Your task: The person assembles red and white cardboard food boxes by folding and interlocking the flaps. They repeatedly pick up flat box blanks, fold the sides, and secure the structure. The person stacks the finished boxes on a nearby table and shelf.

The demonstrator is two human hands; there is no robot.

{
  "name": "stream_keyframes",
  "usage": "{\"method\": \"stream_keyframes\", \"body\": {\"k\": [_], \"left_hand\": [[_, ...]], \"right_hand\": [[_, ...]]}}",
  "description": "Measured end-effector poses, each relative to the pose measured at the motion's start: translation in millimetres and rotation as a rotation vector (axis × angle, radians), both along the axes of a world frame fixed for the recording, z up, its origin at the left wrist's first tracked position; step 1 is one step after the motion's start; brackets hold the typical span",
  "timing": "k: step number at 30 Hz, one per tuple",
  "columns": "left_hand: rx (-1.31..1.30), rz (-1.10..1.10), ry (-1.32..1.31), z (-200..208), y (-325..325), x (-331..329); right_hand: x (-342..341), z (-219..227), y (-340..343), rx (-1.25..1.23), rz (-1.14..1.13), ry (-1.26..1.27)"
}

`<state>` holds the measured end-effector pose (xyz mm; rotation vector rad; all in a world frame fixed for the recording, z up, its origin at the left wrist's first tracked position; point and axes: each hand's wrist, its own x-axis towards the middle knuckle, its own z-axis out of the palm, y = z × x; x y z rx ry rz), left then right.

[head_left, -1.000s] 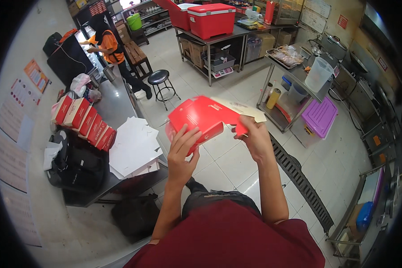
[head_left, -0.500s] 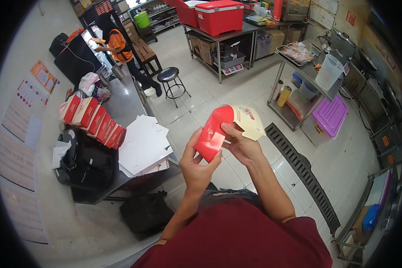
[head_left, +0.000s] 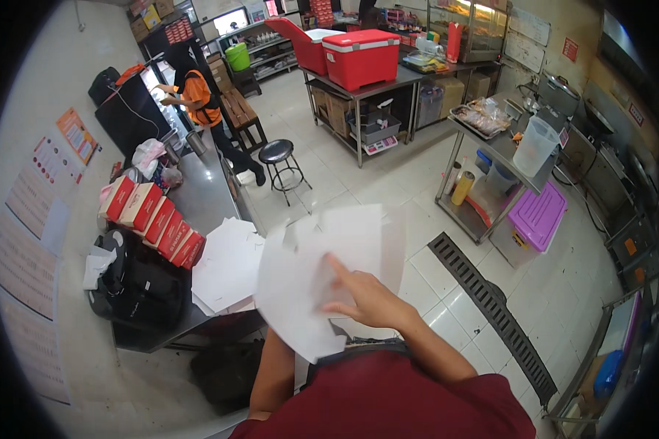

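A large white cardboard sheet [head_left: 300,271] with cut, notched edges is spread out in front of me, plain side up and slightly blurred. My right hand [head_left: 362,296] lies over its right part, fingers apart, the fingertips on or just above the surface. The sheet covers my left hand; only my left forearm [head_left: 272,377] shows below it, so its grip is hidden. Left of the sheet, a stack of similar white cardboard sheets [head_left: 225,267] lies on the near end of a steel counter [head_left: 211,172].
Red-and-white boxes [head_left: 157,216] stand in a row beside a black appliance [head_left: 135,278] at left. Farther off, a person in orange [head_left: 198,95] works near a black stool [head_left: 277,152]. A floor drain grate [head_left: 490,307] and a wheeled steel table [head_left: 501,143] are at right.
The red-and-cream folded carton held in both hands no longer shows. The white sheet now spans that area, my left hand has gone beneath it, and my right hand has moved lower left.
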<state>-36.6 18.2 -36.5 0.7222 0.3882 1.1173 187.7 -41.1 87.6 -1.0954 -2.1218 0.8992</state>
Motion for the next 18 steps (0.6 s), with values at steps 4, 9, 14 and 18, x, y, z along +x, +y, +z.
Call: {"method": "stream_keyframes", "body": {"k": [4,9,14,18], "left_hand": [[0.308,0.114,0.23,75,-15,38],[0.671,0.457,0.876,82,-34,55],[0.559,0.398,0.773,90,-40,57],[0.52,0.38,0.716,85,-40,56]], "right_hand": [[-3,-16,7,-0.289,-0.11,0.751],[-18,-12,10,-0.436,-0.275,0.987],[-18,-18,12,-0.277,-0.422,0.842],[-25,5,3,-0.138,-0.504,0.709]]}}
